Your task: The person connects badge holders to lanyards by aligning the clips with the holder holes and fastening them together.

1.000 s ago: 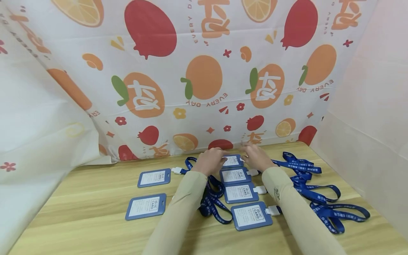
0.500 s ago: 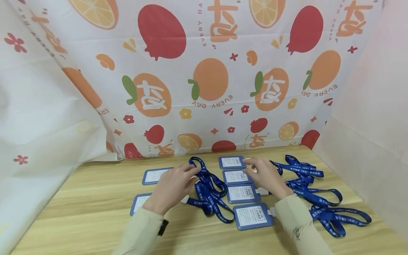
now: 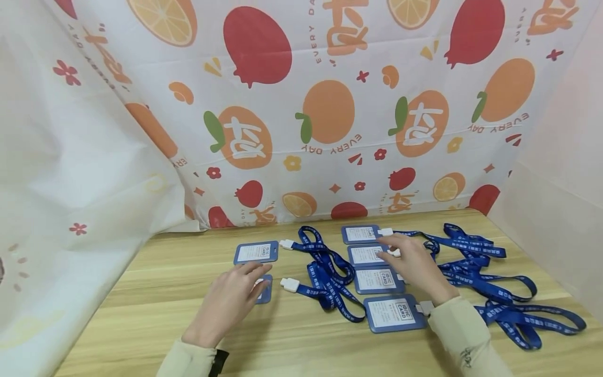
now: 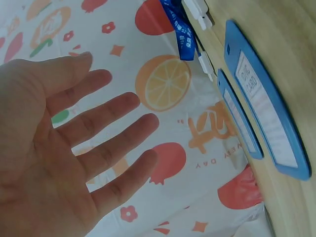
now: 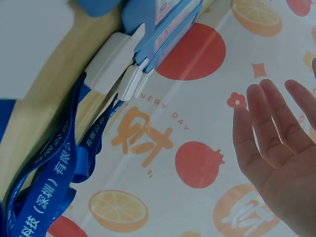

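Observation:
My left hand [image 3: 231,298] hovers with spread fingers over the nearer left ID card holder [image 3: 265,289], partly covering it. In the left wrist view the palm of that hand [image 4: 74,143] is bare. Beyond lies another blue card holder [image 3: 256,252]. Both have a free slot, and white clips [image 3: 290,285] of blue lanyards [image 3: 332,280] lie just right of them, apart. My right hand [image 3: 416,262] is above a column of card holders [image 3: 394,314] with clips attached, hiding some clips. The right wrist view shows this hand [image 5: 281,148] with nothing in it.
Blue lanyards [image 3: 494,283] from the column spread over the right of the wooden table [image 3: 301,345]. A fruit-print cloth [image 3: 292,131] hangs along the back, with pale cloth sides at left and right [image 3: 556,209].
Both hands have left the farthest card holder of the column. The left hand has moved left and nearer; the right has drawn back slightly. The head view has shifted left.

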Demonstrator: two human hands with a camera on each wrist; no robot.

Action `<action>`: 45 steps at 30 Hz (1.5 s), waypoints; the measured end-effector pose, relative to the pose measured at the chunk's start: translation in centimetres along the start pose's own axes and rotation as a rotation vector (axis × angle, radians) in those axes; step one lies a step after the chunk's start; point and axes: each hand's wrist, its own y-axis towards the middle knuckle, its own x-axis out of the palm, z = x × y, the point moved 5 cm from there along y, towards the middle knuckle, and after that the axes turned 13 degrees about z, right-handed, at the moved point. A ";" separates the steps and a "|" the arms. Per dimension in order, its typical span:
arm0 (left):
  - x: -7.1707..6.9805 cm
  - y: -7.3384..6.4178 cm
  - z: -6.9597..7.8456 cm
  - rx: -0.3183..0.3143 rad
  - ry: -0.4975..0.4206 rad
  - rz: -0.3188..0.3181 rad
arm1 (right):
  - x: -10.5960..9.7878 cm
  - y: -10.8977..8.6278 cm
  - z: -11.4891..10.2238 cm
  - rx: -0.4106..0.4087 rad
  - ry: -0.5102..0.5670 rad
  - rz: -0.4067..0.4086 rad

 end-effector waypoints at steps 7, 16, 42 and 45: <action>-1.0 0.3 -1.9 -0.003 -0.003 0.031 | -0.4 0.5 0.6 -0.007 0.016 0.032; -1.1 -0.2 -2.7 -0.055 0.005 0.019 | -0.3 -0.1 0.7 0.004 0.070 0.008; 0.1 -0.8 -4.2 -0.051 0.011 -0.066 | 3.4 1.1 -5.6 -0.199 0.124 -0.076; 0.4 -0.9 -4.5 -0.054 0.000 -0.084 | 4.9 1.0 -6.8 -0.197 0.111 -0.148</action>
